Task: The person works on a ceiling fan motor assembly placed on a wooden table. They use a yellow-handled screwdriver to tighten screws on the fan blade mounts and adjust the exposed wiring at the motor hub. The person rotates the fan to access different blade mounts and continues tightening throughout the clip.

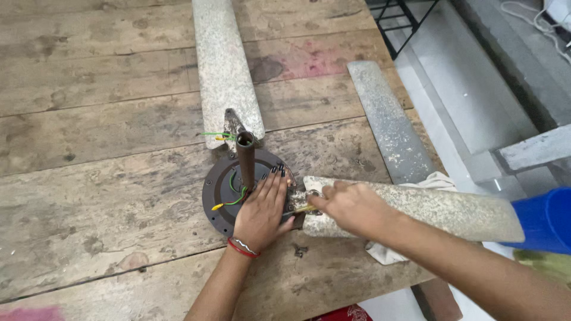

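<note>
1. A dark round ceiling-fan motor [223,190] with a brown down-rod [245,159] lies on the worn wooden table [89,178].
2. The left hand [260,211] rests flat on it, fingers spread.
3. The right hand [351,208] grips a yellow-handled screwdriver [297,210] at the speckled blade [428,208].
4. A second blade [226,71] and a loose grey one [386,122] lie nearby; a blue container [544,220] stands at the right.

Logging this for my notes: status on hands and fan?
Left hand flat on round dark fan motor. Right hand holds yellow-handled screwdriver at speckled blade bracket. Nothing blocking.
</note>
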